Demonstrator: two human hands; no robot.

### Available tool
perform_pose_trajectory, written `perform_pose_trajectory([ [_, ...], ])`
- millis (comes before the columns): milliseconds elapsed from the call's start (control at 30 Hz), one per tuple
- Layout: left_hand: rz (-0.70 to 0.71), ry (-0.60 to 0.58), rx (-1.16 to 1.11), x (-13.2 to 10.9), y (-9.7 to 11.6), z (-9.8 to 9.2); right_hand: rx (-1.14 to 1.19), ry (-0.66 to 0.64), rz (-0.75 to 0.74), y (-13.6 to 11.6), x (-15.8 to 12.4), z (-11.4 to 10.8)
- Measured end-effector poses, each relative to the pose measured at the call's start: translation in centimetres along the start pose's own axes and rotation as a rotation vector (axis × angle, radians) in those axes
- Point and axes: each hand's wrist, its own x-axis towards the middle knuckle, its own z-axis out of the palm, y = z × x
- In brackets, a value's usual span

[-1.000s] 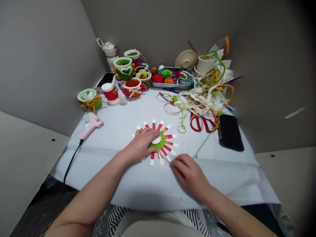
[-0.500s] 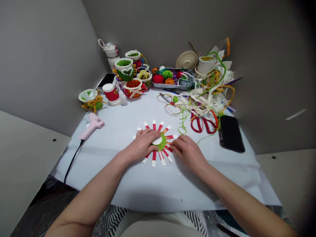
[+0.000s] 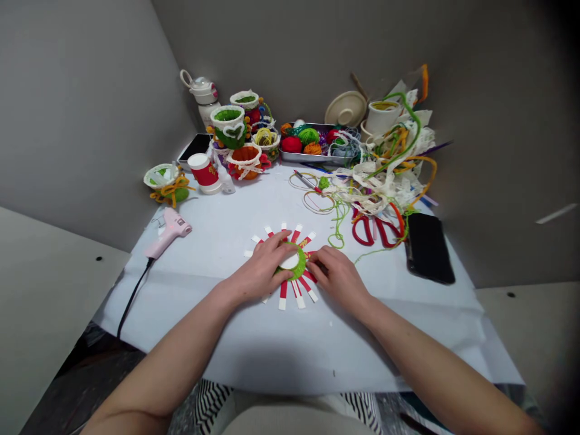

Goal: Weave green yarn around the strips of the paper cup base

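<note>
Left hand (image 3: 260,272) presses open on a green yarn disc (image 3: 296,272); right hand (image 3: 339,278) rests flat against its red-and-white paper strips (image 3: 283,293).

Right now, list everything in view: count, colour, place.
Yarn-wrapped disc with white centre and radiating paper strips: 1, green, red and white; mid-table, under left hand.
Plastic hot glue gun: 1, pink; left of disc, black cord.
Red-handled scissors: 1, red; right of disc.
Smartphone: 1, black; right table edge.
Heap of lace and pipe cleaners: 1, cream, green, orange; back right.
Metal tray of yarn balls: 1, silver, multicoloured; back centre.
Yarn-trimmed cups: about 5, green, orange, white; back left.
Red-and-white cup: 1; back left.
Beige round lid: 1; back right.
White lidded bottle: 1; back-left corner.
Left hand: 1; on disc.
Right hand: 1; on strips right of disc.
</note>
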Motion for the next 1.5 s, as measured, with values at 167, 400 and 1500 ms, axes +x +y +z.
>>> perform_pose_trajectory([
  [167,-0.003,0.003,-0.006,0.3,0.2,-0.3,0.064,0.007,-0.001,-0.2,-0.2,-0.3],
  [400,0.097,-0.066,-0.03,0.2,-0.1,-1.2,0.128,-0.013,-0.097,-0.9,-1.7,-0.8],
  [1500,0.064,-0.1,0.008,0.1,-0.4,-0.2,-0.072,0.089,-0.017,-2.6,-6.8,-1.5],
])
